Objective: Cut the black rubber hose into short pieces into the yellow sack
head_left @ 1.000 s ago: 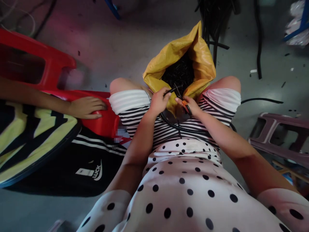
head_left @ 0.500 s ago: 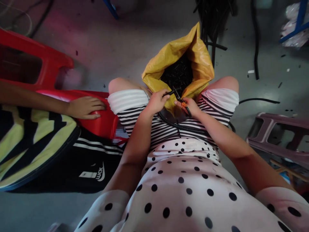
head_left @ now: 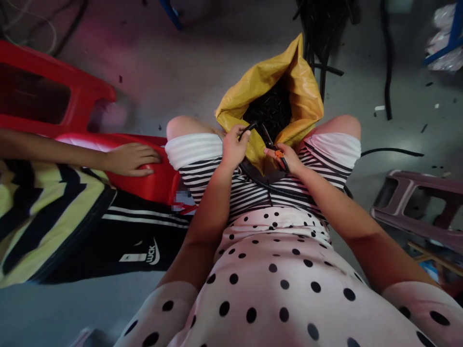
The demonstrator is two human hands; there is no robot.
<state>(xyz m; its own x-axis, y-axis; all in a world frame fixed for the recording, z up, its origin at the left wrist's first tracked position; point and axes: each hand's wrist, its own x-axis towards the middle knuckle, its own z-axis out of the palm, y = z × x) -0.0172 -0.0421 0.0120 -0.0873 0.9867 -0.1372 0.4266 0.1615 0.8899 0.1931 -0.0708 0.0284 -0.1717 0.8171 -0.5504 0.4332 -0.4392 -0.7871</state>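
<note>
Between my knees stands a yellow sack [head_left: 246, 91], its mouth open, holding many short black pieces [head_left: 269, 108]. My left hand [head_left: 234, 147] is closed around a black rubber tube [head_left: 249, 129], whose end points over the sack's near edge. The tube seems to run back below the hand across my lap. In my right hand [head_left: 287, 156] is a pair of scissors [head_left: 268, 137] with orange wrapping at the handle. Their blades are parted and point toward the sack's opening, apart from the tube's end.
At left, another person's hand [head_left: 133, 159] rests on a red plastic stool [head_left: 144, 185]; a second red stool [head_left: 81, 96] stands behind. A mauve stool [head_left: 394, 193] is at right. Long black tubes [head_left: 321, 38] lie on the floor beyond the sack.
My left hand has moved slightly up toward the sack, tilting the tube's end upward. The scissors' blades and the tube's end are farther apart. The person at left has leaned slightly.
</note>
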